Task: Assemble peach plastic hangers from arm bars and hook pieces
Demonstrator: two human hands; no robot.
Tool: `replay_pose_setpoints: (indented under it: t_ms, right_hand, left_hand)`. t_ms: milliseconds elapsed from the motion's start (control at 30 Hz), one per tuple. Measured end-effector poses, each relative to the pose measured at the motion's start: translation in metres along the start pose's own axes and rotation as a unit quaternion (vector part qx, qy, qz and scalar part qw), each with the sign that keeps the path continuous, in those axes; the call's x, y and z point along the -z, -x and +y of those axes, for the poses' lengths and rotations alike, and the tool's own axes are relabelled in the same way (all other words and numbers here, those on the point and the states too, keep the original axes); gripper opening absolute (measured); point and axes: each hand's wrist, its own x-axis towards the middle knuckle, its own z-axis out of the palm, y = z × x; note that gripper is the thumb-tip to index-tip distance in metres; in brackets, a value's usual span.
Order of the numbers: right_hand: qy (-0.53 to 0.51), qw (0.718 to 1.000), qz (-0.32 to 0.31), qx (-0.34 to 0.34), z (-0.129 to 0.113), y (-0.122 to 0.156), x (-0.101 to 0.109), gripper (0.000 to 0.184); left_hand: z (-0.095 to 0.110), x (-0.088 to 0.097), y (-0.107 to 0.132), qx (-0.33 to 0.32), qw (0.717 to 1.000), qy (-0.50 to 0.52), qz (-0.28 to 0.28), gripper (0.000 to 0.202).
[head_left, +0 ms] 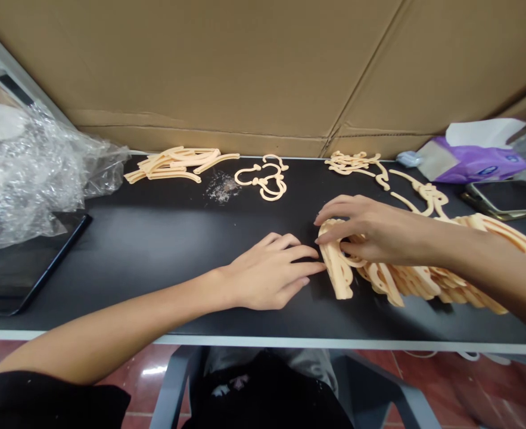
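On the black table [155, 238] a long heap of peach plastic hanger pieces [423, 280] runs from the centre to the right edge. My right hand [370, 232] lies on the left end of that heap, its fingers curled over the top piece [336, 271]. My left hand [267, 274] rests flat on the table just to the left, fingers stretched out, their tips touching the end of the same piece.
At the back lie a bundle of straight peach bars [173, 164], loose hooks [267, 179] and more hook pieces [356, 162]. Crumpled clear plastic [25, 173] and a dark tablet [25, 268] sit left. A purple tissue pack [472, 158] and a phone [508, 196] sit right. Cardboard [254, 65] forms the back wall.
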Motion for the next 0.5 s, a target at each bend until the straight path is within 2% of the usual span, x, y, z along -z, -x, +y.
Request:
replay_pose_setpoints:
  t_ms: [133,267,400,467,500]
  right_hand:
    - [0.004,1.0,0.01,-0.011,-0.001,0.002,0.0,0.038]
    - [0.006,0.998,0.054,-0.045,-0.011,0.013,0.004,0.033]
    - [0.02,0.976,0.172,-0.133,-0.05,0.029,0.003,0.023]
    - [0.051,0.956,0.231,-0.173,-0.078,0.033,-0.006,0.018]
    - [0.075,0.952,0.242,-0.174,-0.091,0.035,-0.012,0.02]
  left_hand:
    - [0.0,0.0,-0.001,0.002,1.0,-0.001,0.002,0.04]
    - [0.0,-0.001,0.0,-0.001,1.0,-0.001,0.005,0.039]
    - [0.0,-0.001,0.0,-0.004,1.0,-0.002,0.009,0.039]
    - [0.0,-0.001,0.0,-0.003,1.0,0.001,0.01,0.038]
    - [0.0,-0.001,0.0,-0.002,1.0,0.003,0.012,0.038]
